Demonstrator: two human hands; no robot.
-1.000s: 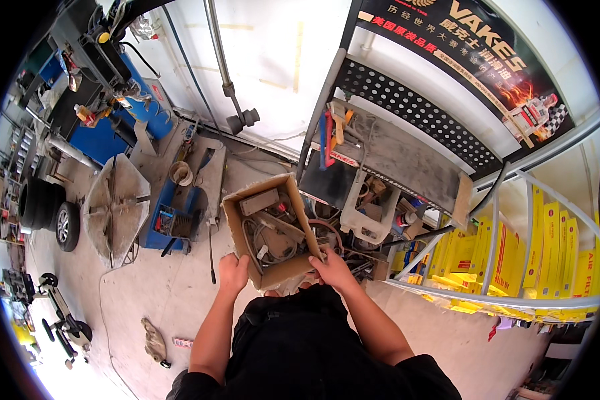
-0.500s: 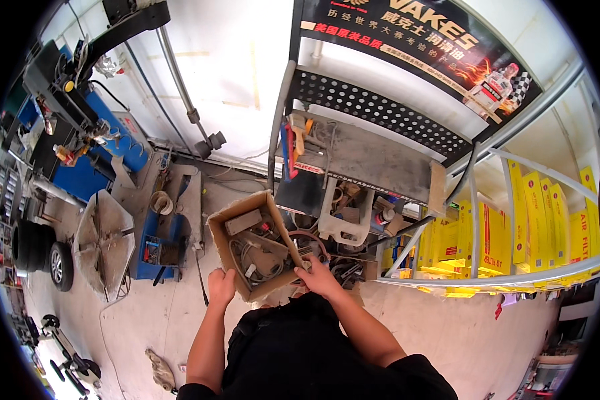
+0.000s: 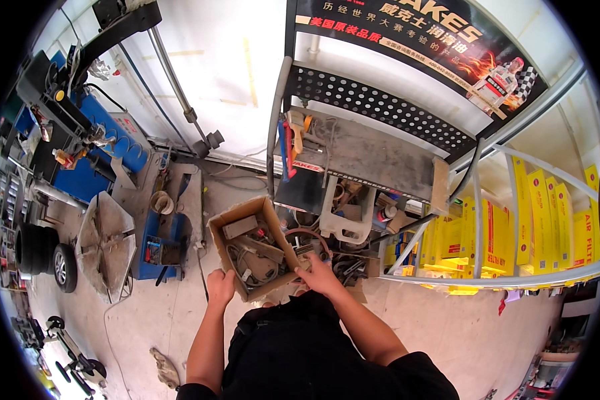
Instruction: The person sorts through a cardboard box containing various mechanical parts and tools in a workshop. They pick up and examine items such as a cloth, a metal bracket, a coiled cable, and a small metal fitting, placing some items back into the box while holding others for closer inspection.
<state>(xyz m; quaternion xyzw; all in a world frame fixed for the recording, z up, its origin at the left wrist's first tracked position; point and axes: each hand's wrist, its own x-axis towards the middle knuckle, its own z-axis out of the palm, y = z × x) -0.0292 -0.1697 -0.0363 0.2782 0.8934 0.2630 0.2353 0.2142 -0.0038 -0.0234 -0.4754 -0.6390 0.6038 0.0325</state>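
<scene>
Between my hands I hold an open cardboard box (image 3: 279,288) in front of my body, its opening facing up toward me. My left hand (image 3: 221,285) is closed on its near left edge. Across from it, my right hand (image 3: 317,274) grips the near right edge. Inside the box lie a coiled grey cable (image 3: 252,265), a small carton-like block (image 3: 241,227) at the far end, and a longer flat piece (image 3: 263,249) lying slantwise. Other small parts among them are too small to tell.
Ahead stands a dusty metal workbench (image 3: 373,157) with tools and a cut-open white jug (image 3: 347,213) below. Yellow filter boxes (image 3: 490,233) fill the rack at right. At left are a tyre changer with its turntable (image 3: 105,247) and a wheel (image 3: 64,268). A rag-like thing (image 3: 164,367) lies on the floor.
The box has tilted slightly, and its far edge sits a little lower in view. The things inside have shifted a little. Both hands keep their hold on it.
</scene>
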